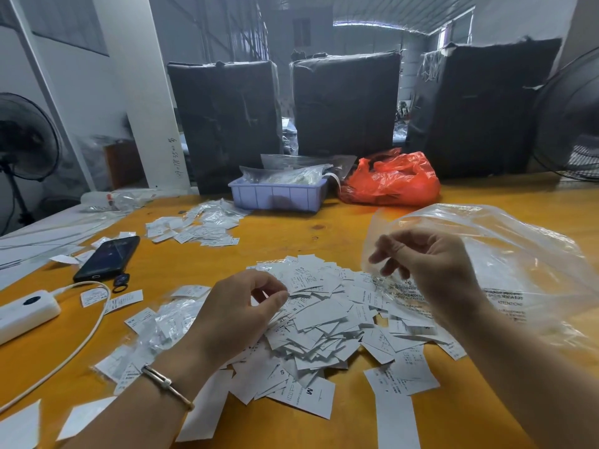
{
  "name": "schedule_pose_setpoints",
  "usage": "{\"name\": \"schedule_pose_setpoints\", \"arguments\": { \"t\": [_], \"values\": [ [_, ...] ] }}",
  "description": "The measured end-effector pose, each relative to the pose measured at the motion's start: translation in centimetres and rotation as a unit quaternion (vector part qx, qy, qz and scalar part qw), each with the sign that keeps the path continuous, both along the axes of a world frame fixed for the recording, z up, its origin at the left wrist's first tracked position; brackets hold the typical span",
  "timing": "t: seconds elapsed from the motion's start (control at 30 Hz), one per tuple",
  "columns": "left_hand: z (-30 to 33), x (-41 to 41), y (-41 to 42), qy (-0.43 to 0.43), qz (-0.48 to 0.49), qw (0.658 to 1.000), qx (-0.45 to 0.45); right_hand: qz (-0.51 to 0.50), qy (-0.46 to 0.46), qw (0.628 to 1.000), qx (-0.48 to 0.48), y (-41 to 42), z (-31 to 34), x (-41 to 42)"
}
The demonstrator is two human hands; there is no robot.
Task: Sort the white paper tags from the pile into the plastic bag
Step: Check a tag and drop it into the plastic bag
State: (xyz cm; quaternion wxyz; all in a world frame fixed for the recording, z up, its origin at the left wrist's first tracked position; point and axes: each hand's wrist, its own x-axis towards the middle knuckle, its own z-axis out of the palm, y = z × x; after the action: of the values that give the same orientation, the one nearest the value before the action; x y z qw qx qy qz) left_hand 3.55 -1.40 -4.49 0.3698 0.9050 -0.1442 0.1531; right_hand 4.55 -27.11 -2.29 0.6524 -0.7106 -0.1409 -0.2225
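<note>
Counts on the table: 1 main tag pile (324,322) – too many loose tags to count; 1 smaller heap (197,228) behind it. 1 clear plastic bag (505,260), 1 red bag (392,179), 1 lilac tray (278,194), 1 phone (108,257), 1 power bank (26,311), 3 black wrapped bales (346,102), 2 fans (22,137) – 2 hands in frame.

a warehouse or packing workshop; a corrugated metal roof (389,8) spans a tall, bare hall; three big bales wrapped in black plastic (345,102) stand behind a yellow wooden worktable (324,222); standing fans (26,137) flank it; a lilac bin (278,194) holds bagged stock.
</note>
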Motion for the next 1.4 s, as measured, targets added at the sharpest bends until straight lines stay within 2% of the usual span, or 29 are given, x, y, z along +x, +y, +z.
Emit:
{"name": "schedule_pose_setpoints", "arguments": {
  "t": [0.1, 0.17, 0.27, 0.37, 0.5, 0.6, 0.67, 0.7, 0.77, 0.8, 0.87, 1.0, 1.13, 1.23, 1.3, 1.4],
  "values": [
    [0.0, 0.0, -0.2, 0.014, -0.020, 0.999, -0.029, 0.119, 0.065, 0.991, 0.004, 1.4, -0.4, -0.6],
    [0.1, 0.0, -0.4, 0.057, -0.054, 0.994, -0.077, 0.172, 0.087, 0.981, -0.022, 2.2, -0.8, -1.0],
    [0.4, -0.4, -0.8, 0.131, -0.137, 0.968, -0.165, 0.235, 0.100, 0.965, -0.058, 3.3, -1.1, -1.5],
    [0.6, -0.6, -1.0, 0.137, -0.172, 0.953, -0.208, 0.245, 0.095, 0.962, -0.073, 3.8, -1.2, -1.7],
    [0.9, -0.9, -1.1, 0.101, -0.144, 0.954, -0.244, 0.214, 0.102, 0.969, -0.075, 3.4, -1.1, -1.5],
    [0.7, -0.7, -1.0, 0.089, -0.108, 0.963, -0.228, 0.149, 0.092, 0.981, -0.086, 2.5, -1.0, -0.9],
    [0.7, -0.6, -0.8, 0.090, -0.081, 0.966, -0.227, 0.007, 0.036, 0.990, -0.134, 1.4, -1.0, -0.2],
    [0.6, -0.6, -0.7, 0.092, -0.072, 0.967, -0.228, -0.097, -0.010, 0.977, -0.188, 0.6, -1.0, 0.3],
    [0.5, -0.5, -0.6, 0.101, -0.065, 0.966, -0.229, -0.291, -0.098, 0.902, -0.304, -0.9, -1.0, 0.9],
    [0.5, -0.5, -0.7, 0.105, -0.065, 0.966, -0.227, -0.349, -0.122, 0.867, -0.334, -1.6, -1.0, 1.0],
    [0.5, -0.5, -0.8, 0.113, -0.066, 0.966, -0.223, -0.407, -0.137, 0.826, -0.364, -2.5, -1.0, 1.4],
    [0.5, -0.6, -0.7, 0.120, -0.060, 0.964, -0.231, -0.460, -0.088, 0.773, -0.428, -3.4, -0.9, 2.0],
    [0.6, -0.5, -0.5, 0.116, -0.039, 0.966, -0.229, -0.419, 0.109, 0.713, -0.552, -3.5, -0.9, 2.0],
    [0.6, -0.4, -0.4, 0.120, -0.014, 0.970, -0.212, -0.359, 0.215, 0.713, -0.562, -3.0, -0.7, 1.8],
    [0.6, -0.4, -0.4, 0.127, -0.004, 0.968, -0.216, -0.359, 0.207, 0.732, -0.541, -2.9, -0.6, 1.8],
    [0.6, -0.3, -0.3, 0.134, -0.001, 0.964, -0.228, -0.385, 0.106, 0.749, -0.528, -2.3, -0.7, 1.6]
  ]
}}
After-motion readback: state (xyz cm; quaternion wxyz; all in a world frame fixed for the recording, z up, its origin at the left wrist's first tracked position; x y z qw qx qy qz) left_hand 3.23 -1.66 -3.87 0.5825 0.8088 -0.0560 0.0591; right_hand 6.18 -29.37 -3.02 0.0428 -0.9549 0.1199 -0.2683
